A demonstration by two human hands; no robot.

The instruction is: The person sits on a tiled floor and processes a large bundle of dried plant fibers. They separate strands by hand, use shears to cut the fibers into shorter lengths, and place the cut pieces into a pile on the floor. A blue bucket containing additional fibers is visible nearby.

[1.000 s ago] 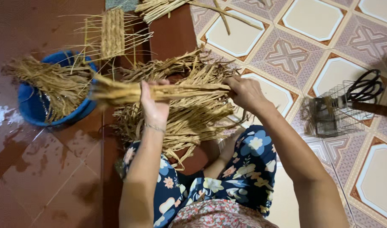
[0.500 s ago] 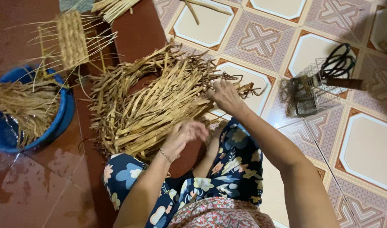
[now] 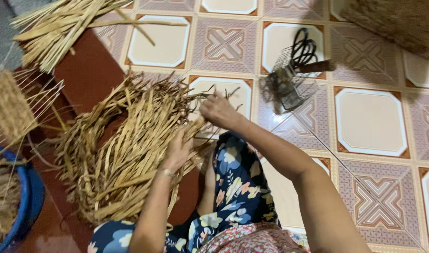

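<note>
Patterned floor tiles (image 3: 371, 122) in cream, grey and rust spread beneath us, glossy and hard, and we take the heap of dried straw strips (image 3: 125, 154) as our landmark: flat, pale-gold ribbons, stiff and papery, lying in a loose curved mass on the floor just ahead of our floral-trousered knee (image 3: 233, 187). Our left hand (image 3: 179, 150) rests against the near edge of that heap, fingers curled into the strips, though how firmly they grip we cannot tell. Our right hand (image 3: 219, 111) sits at the heap's far right end, fingers pinched around a few thin strands. We judge the step in hand to be sorting or drawing strands out of the heap; the next move calls for a light, steady pull so the brittle strips slide free without tangling. Left of the heap stands a blue tub (image 3: 29, 201) holding more fibre, with a partly woven mat piece (image 3: 8, 105) above it. Beyond the heap lies another bundle of straw (image 3: 59, 26). Well to its right, a wire basket (image 3: 287, 84) sits with black scissors (image 3: 303, 49).
</note>
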